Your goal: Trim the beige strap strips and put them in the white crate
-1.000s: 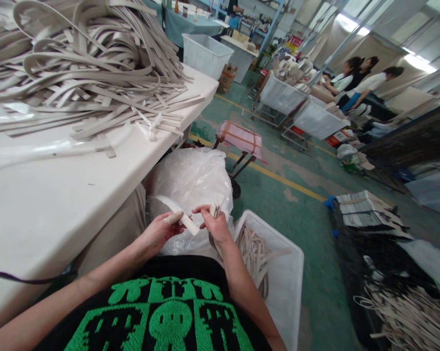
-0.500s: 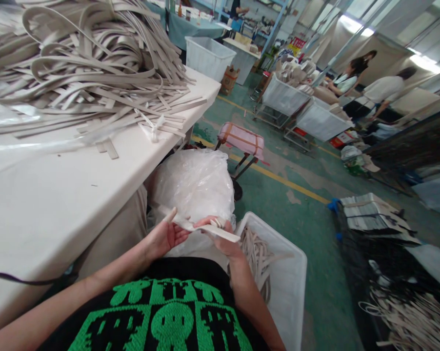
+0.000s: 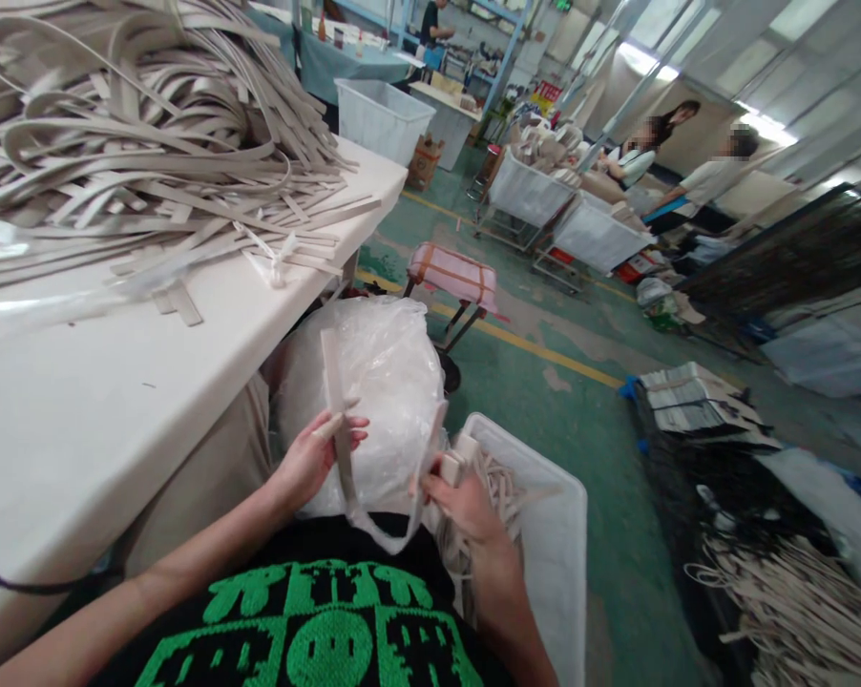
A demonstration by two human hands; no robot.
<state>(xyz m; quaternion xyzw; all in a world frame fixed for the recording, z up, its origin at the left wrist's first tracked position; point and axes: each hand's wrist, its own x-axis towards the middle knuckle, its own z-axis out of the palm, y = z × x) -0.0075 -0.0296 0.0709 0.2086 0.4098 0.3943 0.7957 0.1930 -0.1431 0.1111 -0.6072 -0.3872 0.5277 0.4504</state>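
Note:
A long beige strap [image 3: 337, 420] hangs in a loop between my two hands, over my lap. My left hand [image 3: 316, 453] pinches it between thumb and fingers, and one end stands up above the hand. My right hand [image 3: 466, 496] is closed around the strap's other stretch, and pale folded pieces [image 3: 453, 466] show at its fingers; I cannot tell whether they belong to the same strap. Behind the hands bulges a clear plastic bag [image 3: 373, 372]. Beneath my right forearm, a white plastic bin [image 3: 559, 534] holds more beige straps [image 3: 498, 487].
A big heap of beige straps [image 3: 151, 143] lies on the white table [image 3: 115, 401] at my left. Ahead stands a pink padded stool [image 3: 451, 272]. More straps [image 3: 795, 611] lie on black sheeting at right. Beyond are wheeled bins [image 3: 531, 186] and several people.
The strap was stretched between my hands, which were close together; now it droops in a loop. My right hand has moved right and down, and the view has shifted slightly.

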